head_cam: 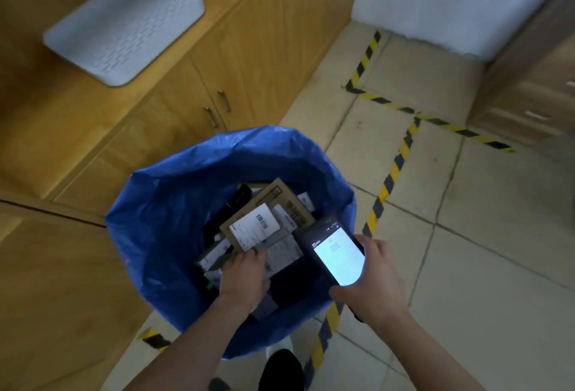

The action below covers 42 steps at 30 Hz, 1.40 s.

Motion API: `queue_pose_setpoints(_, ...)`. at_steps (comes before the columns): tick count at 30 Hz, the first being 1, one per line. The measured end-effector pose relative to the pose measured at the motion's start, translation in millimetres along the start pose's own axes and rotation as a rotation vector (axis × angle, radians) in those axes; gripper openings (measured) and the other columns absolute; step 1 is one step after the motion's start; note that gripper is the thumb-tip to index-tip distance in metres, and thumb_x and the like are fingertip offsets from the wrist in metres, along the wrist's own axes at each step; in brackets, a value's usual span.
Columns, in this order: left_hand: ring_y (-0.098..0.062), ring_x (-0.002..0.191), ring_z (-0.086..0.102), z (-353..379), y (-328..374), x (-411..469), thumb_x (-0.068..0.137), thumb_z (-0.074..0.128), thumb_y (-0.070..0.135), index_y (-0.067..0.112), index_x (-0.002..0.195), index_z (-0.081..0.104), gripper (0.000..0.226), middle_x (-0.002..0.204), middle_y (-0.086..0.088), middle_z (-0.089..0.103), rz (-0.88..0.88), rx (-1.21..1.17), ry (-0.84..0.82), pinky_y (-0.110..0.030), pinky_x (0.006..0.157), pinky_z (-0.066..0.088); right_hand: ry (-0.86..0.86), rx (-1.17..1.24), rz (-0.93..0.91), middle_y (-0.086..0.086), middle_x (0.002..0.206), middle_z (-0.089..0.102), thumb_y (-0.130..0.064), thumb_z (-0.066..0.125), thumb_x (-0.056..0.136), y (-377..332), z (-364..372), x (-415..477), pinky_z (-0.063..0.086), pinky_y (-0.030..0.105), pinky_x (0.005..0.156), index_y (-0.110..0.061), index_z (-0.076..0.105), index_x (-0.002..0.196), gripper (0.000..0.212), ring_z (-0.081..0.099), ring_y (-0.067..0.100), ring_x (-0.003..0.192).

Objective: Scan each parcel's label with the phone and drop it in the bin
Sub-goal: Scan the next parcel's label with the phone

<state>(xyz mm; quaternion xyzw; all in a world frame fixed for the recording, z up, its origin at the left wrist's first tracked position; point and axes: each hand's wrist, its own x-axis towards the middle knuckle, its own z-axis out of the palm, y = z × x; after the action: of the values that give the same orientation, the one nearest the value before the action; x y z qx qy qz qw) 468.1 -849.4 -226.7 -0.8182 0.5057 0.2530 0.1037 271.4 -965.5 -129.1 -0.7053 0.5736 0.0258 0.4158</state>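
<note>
Right hand [376, 278], lower right: fingers and thumb clamp the phone [337, 253], screen lit and facing up, right over the bin's [186, 173] near rim. A loose grip here likely sends it in among the parcels.

Left hand [244, 275], lower centre, inside the bin: fingertips at the near edge of a brown parcel [280, 196]. Cannot tell whether it pinches or only touches.

Parcel lies tilted on the pile, label [255, 229] up. The pile looks uneven, so the parcel may slide and bury its label. If unscanned, that means digging.

Beyond: striped floor tape [392, 173], cabinet [186, 79] upper left.
</note>
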Motion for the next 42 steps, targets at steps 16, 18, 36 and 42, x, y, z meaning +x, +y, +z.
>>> queue_pose_setpoints(16,-0.019,0.111,0.054,-92.8,315.9,-201.3,0.093,0.050,0.039,0.025,0.135,0.042,0.045,0.123,0.002,0.056,0.490,0.141,0.162,-0.034,0.083,0.048,0.458,0.342,0.076,-0.020,0.108,0.035,-0.022,0.076,0.048,210.4,-216.3,-289.1,0.055,0.041,0.076,-0.039,0.039,0.116,0.080,0.051,0.010,0.098)
queue_pose_setpoints(18,-0.020,0.108,0.057,-86.5,374.9,-220.8,0.094,0.049,0.039,0.025,0.135,0.042,0.044,0.122,0.002,0.057,0.591,0.174,0.149,-0.034,0.082,0.049,0.533,0.390,0.111,-0.023,0.105,0.034,-0.020,0.076,0.048,252.9,-234.4,-325.6,0.053,0.033,0.075,-0.041,0.038,0.112,0.078,0.049,0.007,0.098)
queue_pose_setpoints(36,-0.023,0.108,0.061,61.6,901.3,-478.3,0.091,0.052,0.032,0.025,0.126,0.051,0.036,0.118,0.000,0.063,1.850,0.529,-0.154,-0.032,0.085,0.048,1.195,0.676,1.334,-0.018,0.111,0.028,-0.044,0.084,0.042,529.0,-250.5,-685.6,0.046,0.036,0.095,-0.040,0.027,0.126,0.101,0.036,0.005,0.113)
queue_pose_setpoints(42,-0.018,0.101,0.060,153.9,947.1,-611.7,0.091,0.056,0.029,0.022,0.118,0.054,0.028,0.110,0.000,0.063,2.160,0.619,-0.398,-0.028,0.084,0.047,1.333,0.855,1.700,-0.010,0.121,0.029,-0.045,0.078,0.050,519.6,-191.0,-773.0,0.042,0.040,0.096,-0.033,0.027,0.137,0.102,0.043,0.010,0.115)
